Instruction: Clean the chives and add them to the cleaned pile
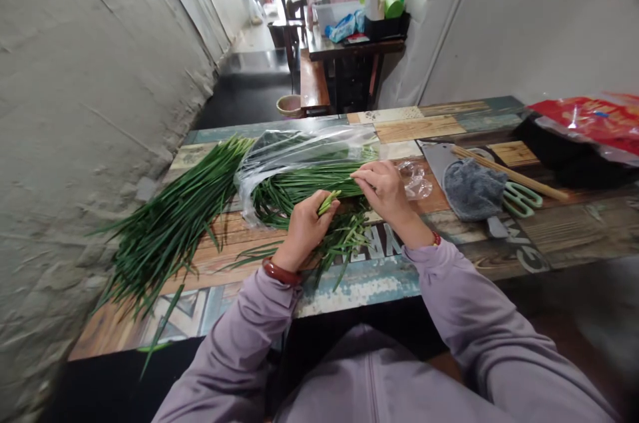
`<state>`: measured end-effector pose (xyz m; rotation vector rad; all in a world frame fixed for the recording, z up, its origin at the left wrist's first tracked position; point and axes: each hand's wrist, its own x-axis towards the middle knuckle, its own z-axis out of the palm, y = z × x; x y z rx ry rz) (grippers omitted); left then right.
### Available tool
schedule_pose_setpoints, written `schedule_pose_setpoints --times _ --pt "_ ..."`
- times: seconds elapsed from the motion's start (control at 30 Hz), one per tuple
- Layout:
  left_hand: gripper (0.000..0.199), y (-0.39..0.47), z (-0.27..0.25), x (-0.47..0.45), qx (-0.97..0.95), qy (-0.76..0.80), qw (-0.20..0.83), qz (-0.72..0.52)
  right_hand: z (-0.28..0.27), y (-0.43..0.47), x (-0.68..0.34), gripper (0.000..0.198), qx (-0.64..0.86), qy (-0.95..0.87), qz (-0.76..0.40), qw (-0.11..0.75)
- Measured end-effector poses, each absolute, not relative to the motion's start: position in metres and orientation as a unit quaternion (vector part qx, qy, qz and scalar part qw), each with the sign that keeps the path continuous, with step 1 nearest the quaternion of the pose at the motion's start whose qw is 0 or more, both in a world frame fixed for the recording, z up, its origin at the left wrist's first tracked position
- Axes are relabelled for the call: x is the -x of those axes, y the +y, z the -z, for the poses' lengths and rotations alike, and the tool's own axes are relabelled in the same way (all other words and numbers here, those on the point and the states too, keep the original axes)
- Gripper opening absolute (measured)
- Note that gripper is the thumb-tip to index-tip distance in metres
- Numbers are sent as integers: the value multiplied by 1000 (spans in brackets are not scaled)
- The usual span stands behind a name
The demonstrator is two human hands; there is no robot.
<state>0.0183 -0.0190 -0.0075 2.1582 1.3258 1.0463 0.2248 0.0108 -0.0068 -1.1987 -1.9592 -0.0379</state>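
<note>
We look down at our own two hands over a wooden-patterned table (569, 233), working among long green stalks. Our left hand (305, 222) is closed around a small bunch (329, 201) of stalks, with its pale ends poking out between thumb and forefinger. The bunch's visible long axis runs away from us and to the right, so the pale ends point toward our right hand (383, 190). That hand is just beyond and to the right, the nearer of the two to the clear space around those ends; a narrow gap separates its fingertips from them. Its thumb and fingers are drawn close together, but we cannot tell whether they meet or pinch a thin stalk.

Directly beyond both hands, a clear plastic bag (246, 176) lies on its side with bagged greens (304, 182) inside, stretched roughly left to right, their stem ends at the right near our right fingertips. A loose pile (184, 216) fans out on the left, nearer our left hand, its leaf tips toward us and its pale ends away. Loose leaves (349, 236) lie scattered below and between the hands, on our side of the bag. Well apart to the right are a grey cloth (474, 186), a wooden stick (534, 183) and some green-handled scissors (524, 198).
</note>
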Motion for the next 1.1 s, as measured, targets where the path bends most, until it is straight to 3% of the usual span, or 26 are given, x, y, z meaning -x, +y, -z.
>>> schedule_pose_setpoints --times 0.3,0.43,0.63,0.83,1.1 --pt "20 -19 7 -20 -766 475 182 -393 -1 -2 -225 17 498 -758 42 418" --pt "20 -20 5 -20 -752 465 167 -436 2 -4 -229 16 474 -763 -22 438" --pt "25 -20 8 -20 -763 449 163 -436 -4 -13 -238 17 334 -857 -189 344" --pt "26 -18 13 -20 -775 444 158 -421 1 1 -258 16 497 -721 -73 478" --pt "27 -16 15 -20 -774 450 159 -417 17 5 -244 15 528 -764 21 370"
